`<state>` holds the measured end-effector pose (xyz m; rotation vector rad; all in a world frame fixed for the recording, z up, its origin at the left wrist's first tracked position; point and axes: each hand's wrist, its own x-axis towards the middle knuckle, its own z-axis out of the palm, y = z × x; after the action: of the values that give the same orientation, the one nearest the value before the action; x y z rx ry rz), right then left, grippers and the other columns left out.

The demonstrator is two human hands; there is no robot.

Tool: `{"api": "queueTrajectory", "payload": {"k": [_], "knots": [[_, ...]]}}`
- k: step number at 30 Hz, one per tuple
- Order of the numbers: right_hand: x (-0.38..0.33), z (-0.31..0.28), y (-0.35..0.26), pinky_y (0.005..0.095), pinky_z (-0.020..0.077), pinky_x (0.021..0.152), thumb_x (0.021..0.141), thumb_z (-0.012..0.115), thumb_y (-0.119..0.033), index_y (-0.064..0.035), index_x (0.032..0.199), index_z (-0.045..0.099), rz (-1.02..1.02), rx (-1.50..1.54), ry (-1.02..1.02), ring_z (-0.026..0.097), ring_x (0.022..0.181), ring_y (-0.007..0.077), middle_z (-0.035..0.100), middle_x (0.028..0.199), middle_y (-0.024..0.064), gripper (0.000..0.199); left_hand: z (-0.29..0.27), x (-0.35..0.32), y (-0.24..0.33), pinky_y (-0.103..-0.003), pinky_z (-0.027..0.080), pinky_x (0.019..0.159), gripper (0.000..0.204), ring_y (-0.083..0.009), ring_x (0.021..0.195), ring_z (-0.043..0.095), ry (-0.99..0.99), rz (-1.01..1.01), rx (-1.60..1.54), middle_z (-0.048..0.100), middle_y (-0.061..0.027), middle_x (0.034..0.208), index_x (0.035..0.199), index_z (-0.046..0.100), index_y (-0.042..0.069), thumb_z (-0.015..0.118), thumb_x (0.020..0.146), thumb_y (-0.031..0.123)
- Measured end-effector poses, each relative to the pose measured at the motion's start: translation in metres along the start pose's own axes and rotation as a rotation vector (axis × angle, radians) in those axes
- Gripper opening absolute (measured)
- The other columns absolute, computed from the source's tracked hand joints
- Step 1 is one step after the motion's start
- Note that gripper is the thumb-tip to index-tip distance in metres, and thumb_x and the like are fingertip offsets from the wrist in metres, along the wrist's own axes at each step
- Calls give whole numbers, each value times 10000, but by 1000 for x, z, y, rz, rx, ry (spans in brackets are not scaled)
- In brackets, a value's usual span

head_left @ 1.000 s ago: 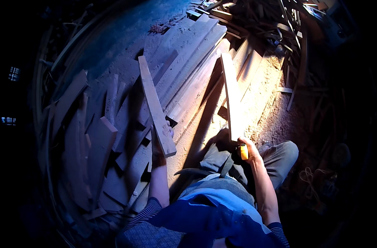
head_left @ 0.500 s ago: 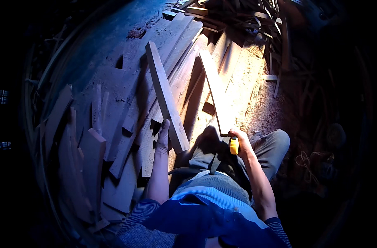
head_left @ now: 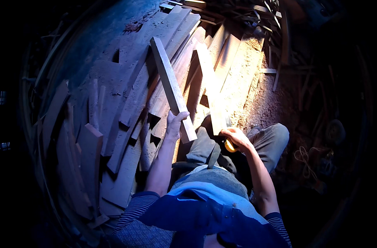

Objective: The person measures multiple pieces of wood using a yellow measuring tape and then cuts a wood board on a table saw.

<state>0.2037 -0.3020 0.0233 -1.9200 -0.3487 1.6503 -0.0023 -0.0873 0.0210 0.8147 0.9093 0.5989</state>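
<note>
Near the middle, my left hand (head_left: 175, 124) grips a long squared length of timber (head_left: 171, 84) close to its lower end, thumb over its upper face. The timber slants up and away to the left, above the piled boards. My right hand (head_left: 237, 138) is closed at the near end of a second long, flat pale piece (head_left: 208, 82), which looks like a board but is washed out by bright light. Tucked under that hand is a rounded yellow tool (head_left: 230, 146), mostly covered by the palm; its kind is unclear. Both pieces point away from me, apart from each other.
Dusty boards (head_left: 128, 97) lie stacked to the left, with shorter upright-looking offcuts (head_left: 89, 146) nearer. Sawdust (head_left: 254, 99) covers the lit area at right. Scrap sticks (head_left: 246, 16) heap up at the far end. A pale looped cord (head_left: 306, 161) lies in the dark right side.
The left timber has moved slightly right and its lower end has risen. My right hand has turned and shifted left, so less of the yellow tool shows.
</note>
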Motion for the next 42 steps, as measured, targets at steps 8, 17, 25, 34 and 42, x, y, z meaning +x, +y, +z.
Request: {"api": "queueTrajectory", "payload": {"k": [8,17,25,34,42], "knots": [[-11,-2,-10,416,526,940,895,669,-458,-8,1252,664,-154,-380,400,695,1079,344,721,1069,258,575,32,0,-2,-343,529,910,717,-225,1009,629,-27,145,288,577,-175,1185,1318,427,-38,820,746,141],[-43,-8,-7,258,514,741,970,669,-184,-14,1240,632,-287,665,51,637,845,123,665,972,40,321,79,31,-12,-422,513,908,537,-327,1012,656,-122,232,597,649,-253,1114,1322,476,-92,675,904,179],[-38,4,19,252,530,731,956,654,-158,-24,1240,650,-268,817,137,645,845,136,683,1073,43,315,129,36,-24,-509,427,1049,641,-456,1188,501,-117,243,1358,484,-261,1289,1346,531,85,771,779,264],[-44,-3,14,292,520,808,956,650,-154,-18,1237,643,-244,893,142,640,917,164,667,1066,65,312,119,34,-48,-479,453,1038,745,-365,1219,533,-88,335,1175,540,-225,1270,1387,442,42,809,760,208],[-2,8,42,258,490,756,910,669,-204,16,1212,653,-277,366,421,631,871,135,681,989,88,374,87,70,-53,-420,567,950,515,-279,1095,673,-351,-555,-193,682,-155,1162,1325,551,-22,705,884,194]]}}
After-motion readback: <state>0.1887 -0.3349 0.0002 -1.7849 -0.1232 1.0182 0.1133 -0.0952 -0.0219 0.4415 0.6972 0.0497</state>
